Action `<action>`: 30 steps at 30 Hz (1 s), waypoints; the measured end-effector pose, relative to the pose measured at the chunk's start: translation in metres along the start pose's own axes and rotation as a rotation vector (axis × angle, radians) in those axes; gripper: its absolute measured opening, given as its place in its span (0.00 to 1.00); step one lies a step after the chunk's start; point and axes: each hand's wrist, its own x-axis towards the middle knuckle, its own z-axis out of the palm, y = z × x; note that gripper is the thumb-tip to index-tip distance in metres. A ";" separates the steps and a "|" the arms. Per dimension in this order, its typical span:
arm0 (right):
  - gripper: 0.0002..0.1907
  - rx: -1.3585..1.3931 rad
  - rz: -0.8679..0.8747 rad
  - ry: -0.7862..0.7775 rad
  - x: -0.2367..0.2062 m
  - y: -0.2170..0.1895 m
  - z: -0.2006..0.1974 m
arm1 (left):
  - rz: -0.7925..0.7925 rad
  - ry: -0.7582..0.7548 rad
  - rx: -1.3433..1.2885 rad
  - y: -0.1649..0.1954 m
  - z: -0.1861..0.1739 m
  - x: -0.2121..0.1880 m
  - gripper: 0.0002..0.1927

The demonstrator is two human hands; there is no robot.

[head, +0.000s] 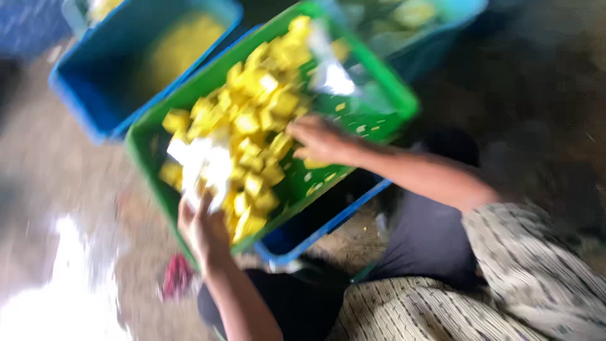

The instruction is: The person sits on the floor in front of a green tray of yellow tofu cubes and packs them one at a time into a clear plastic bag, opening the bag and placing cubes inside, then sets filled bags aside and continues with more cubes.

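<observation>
A green plastic crate (394,95) sits in front of me, filled with many small yellow cubes (252,113). My left hand (202,227) is at the crate's near rim, closed on a white plastic bag (205,164) that lies over the cubes. My right hand (319,139) reaches into the crate from the right, its fingers curled among the yellow cubes; the picture is too blurred to tell whether it grips any. A second clear plastic bag (331,76) lies at the far side of the crate.
A blue crate (95,107) with yellow contents stands at the upper left. Another blue crate (328,224) sits under the green one. A teal tub (435,25) is at the top right. A white patch (69,297) and a red scrap (177,275) lie on the floor.
</observation>
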 end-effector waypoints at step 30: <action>0.21 -0.056 0.363 -0.312 0.000 0.003 -0.023 | 0.045 -0.148 -0.288 -0.004 -0.005 0.012 0.09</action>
